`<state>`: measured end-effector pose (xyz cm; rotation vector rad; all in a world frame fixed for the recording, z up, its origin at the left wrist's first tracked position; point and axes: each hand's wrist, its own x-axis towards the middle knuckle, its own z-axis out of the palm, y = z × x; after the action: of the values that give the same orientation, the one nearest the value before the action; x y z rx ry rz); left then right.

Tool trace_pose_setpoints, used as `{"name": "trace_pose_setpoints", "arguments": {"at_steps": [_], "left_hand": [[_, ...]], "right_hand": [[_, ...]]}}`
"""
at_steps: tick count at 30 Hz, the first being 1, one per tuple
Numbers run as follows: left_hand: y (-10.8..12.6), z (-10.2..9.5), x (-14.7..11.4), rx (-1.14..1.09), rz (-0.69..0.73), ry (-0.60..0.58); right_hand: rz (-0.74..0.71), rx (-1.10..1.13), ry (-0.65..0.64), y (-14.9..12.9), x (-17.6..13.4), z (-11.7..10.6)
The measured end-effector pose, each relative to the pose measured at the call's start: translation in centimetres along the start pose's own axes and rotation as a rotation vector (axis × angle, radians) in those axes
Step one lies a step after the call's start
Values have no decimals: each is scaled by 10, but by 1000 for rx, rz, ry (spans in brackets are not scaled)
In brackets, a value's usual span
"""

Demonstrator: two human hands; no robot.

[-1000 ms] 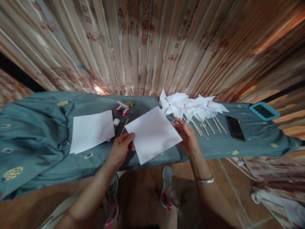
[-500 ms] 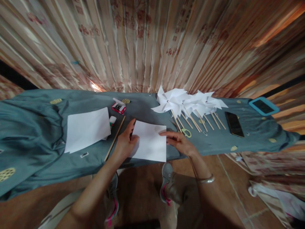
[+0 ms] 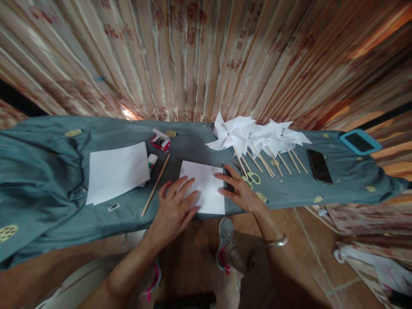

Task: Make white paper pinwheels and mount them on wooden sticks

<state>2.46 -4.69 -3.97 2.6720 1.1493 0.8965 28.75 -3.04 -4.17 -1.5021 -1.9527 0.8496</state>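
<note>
A square white sheet of paper [image 3: 207,184] lies flat near the table's front edge. My left hand [image 3: 176,205] rests with spread fingers on its left part, palm down. At the sheet's right edge, my right hand [image 3: 238,189] has its fingers apart, the fingertips touching the paper. Left of the sheet lies a thin wooden stick [image 3: 155,185]. A pair of scissors with pale green handles [image 3: 255,178] is just beyond my right hand, partly under the sticks of the pinwheels.
White paper pinwheels [image 3: 236,133] on sticks lie at the back right, beside a black phone [image 3: 319,166] and a blue-framed tablet [image 3: 360,141]. To the left are stacked paper [image 3: 117,174], a glue stick [image 3: 152,162] and an open red-and-white box [image 3: 160,140].
My left hand has gone from holding the sheet's left edge to lying spread over it. The sheet now lies flat. My right hand's fingers have spread at the right edge.
</note>
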Motion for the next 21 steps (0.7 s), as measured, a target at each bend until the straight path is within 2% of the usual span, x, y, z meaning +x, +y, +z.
{"name": "trace_pose_setpoints", "arguments": {"at_steps": [3, 9, 15, 21], "left_hand": [[7, 6, -6, -94, 62, -109], [7, 12, -9, -161, 60, -58], [-1, -2, -12, -334, -83, 14], [-2, -8, -16, -486, -253, 12]], "right_hand": [[10, -3, 25, -1, 0, 1], [24, 103, 66, 0, 3, -4], [67, 187, 72, 0, -3, -13], [21, 367, 40, -25, 7, 0]]}}
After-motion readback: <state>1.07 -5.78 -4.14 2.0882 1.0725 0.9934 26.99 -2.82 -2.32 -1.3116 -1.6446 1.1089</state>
